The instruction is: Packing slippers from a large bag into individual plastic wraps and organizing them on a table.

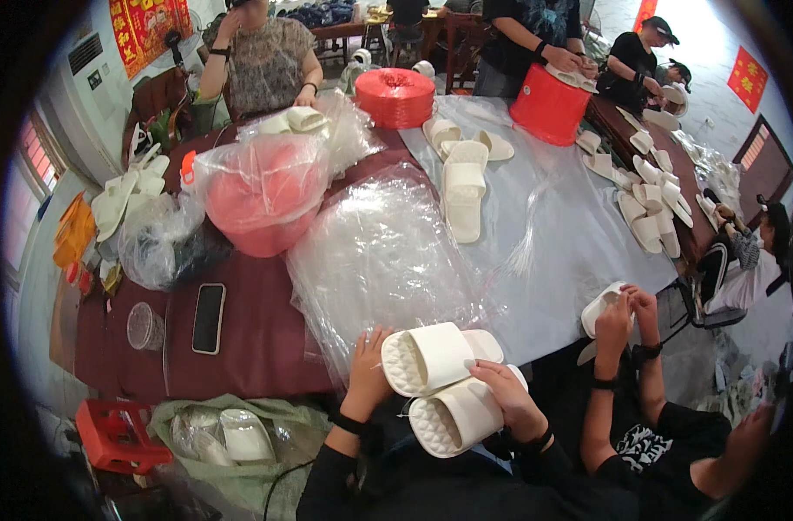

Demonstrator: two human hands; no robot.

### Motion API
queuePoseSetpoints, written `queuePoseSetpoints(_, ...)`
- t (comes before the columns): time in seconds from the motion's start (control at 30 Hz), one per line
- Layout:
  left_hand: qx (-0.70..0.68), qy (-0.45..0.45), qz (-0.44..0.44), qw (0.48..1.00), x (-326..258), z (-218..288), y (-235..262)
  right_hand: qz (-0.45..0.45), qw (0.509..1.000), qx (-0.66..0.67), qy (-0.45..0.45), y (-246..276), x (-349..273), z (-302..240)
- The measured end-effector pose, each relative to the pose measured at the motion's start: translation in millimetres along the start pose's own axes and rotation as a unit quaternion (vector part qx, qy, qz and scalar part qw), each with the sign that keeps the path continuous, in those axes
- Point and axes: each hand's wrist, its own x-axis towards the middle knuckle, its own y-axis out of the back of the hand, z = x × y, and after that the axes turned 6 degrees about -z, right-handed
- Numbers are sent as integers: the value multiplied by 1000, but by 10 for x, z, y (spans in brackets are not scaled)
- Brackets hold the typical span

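A pair of cream slippers (459, 418) with quilted soles is held side by side above the table's near edge. My right hand (511, 398) is closed around them, its thumb and fingers over the straps. Just left of the slippers, my left hand (368, 373) reaches forward with fingers stretched out on the near edge of a stack of clear plastic bags (375, 260). The upper slipper covers part of that hand's right side. Below my left forearm, a green woven sack (279, 417) holds a wrapped slipper (246, 436).
A phone (208, 319) and a round clear tub (144, 326) lie left of the bags. Further back stand a bag-covered red bucket (266, 204) and a red twine roll (394, 97). At right, a co-worker's hands (626, 317) hold a slipper. Loose slippers (464, 191) lie on grey sheeting (552, 234).
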Motion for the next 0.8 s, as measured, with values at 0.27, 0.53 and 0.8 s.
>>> queuePoseSetpoints(0.27, -53, 33, 28, 998, 106, 57, 112, -20, 999, 7, -27, 28, -122, 66)
queuePoseSetpoints(0.53, -95, 74, 97, 988, 196, 157, 237, -6, 1000, 9, 7, 84, -87, 102)
queuePoseSetpoints(0.8, -172, 113, 144, 968, 172, 221, 226, 15, 999, 41, 17, 144, 37, 146)
